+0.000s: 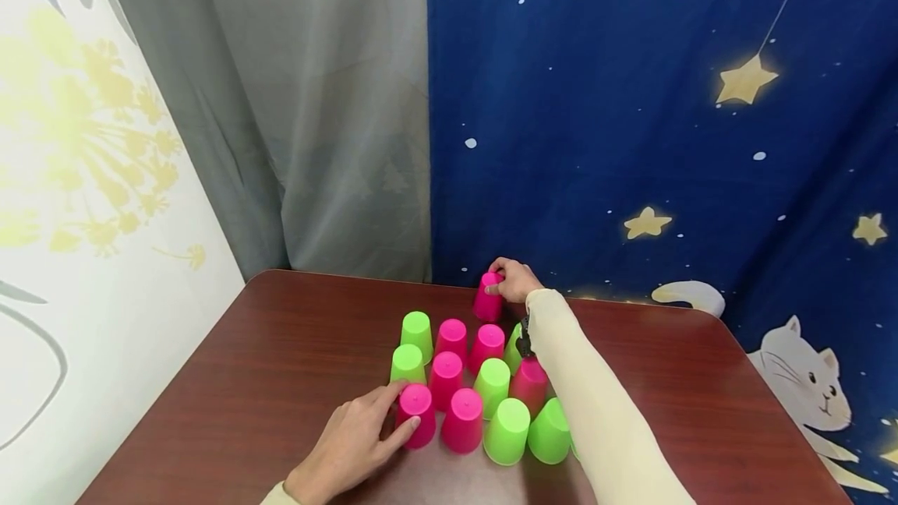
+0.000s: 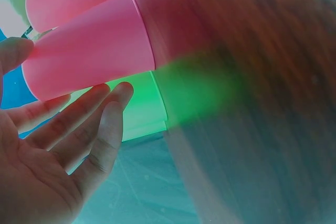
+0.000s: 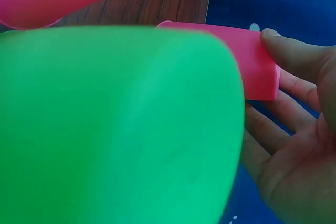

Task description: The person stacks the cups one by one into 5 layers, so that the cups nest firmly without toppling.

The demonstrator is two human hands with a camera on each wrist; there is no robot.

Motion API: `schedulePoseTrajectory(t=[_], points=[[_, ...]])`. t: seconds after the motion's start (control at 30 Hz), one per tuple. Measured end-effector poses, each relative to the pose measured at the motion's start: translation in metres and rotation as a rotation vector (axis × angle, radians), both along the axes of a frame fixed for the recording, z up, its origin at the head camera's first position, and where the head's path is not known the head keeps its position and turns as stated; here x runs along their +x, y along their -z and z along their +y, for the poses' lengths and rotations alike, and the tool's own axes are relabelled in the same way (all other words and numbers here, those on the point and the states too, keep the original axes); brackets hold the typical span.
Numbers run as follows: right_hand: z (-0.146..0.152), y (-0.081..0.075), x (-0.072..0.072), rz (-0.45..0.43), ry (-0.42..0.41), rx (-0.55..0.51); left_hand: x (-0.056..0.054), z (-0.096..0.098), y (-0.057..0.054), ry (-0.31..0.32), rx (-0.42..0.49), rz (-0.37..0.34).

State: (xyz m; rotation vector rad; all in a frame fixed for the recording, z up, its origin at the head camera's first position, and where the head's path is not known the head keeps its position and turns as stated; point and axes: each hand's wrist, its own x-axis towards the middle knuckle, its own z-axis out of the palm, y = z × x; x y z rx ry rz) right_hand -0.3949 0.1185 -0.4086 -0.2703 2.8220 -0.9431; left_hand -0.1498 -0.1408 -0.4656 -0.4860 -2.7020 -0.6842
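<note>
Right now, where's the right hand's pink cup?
In the head view, the pink cup is just right of centre, near the far table edge, beyond other cups.

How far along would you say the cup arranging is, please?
Most cups already stand upside down in close rows. In hand: the right hand grips the far cup behind them; the left hand holds the front-left cup. Still to do, probably: releasing both.

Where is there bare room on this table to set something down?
The tabletop is bare between its left edge and the left hand, and between the right sleeve and its right edge. Crowded: the middle, where pink cups and green cups stand close together.
</note>
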Motion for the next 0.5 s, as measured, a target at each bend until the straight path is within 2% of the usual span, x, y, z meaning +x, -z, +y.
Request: schedulePoseTrajectory(t=[0.13,0.37,0.5], points=[[0.0,-0.001,0.002,0.016,0.006,0.009,0.0,0.001,-0.002,-0.001,0.004,-0.001],[0.004,-0.007,0.005,0.01,-0.01,0.012,0.001,0.003,-0.002,-0.023,0.004,-0.056],[0.011,-0.016,0.006,0.011,-0.033,0.041,0.002,0.003,-0.001,-0.03,0.001,-0.022]])
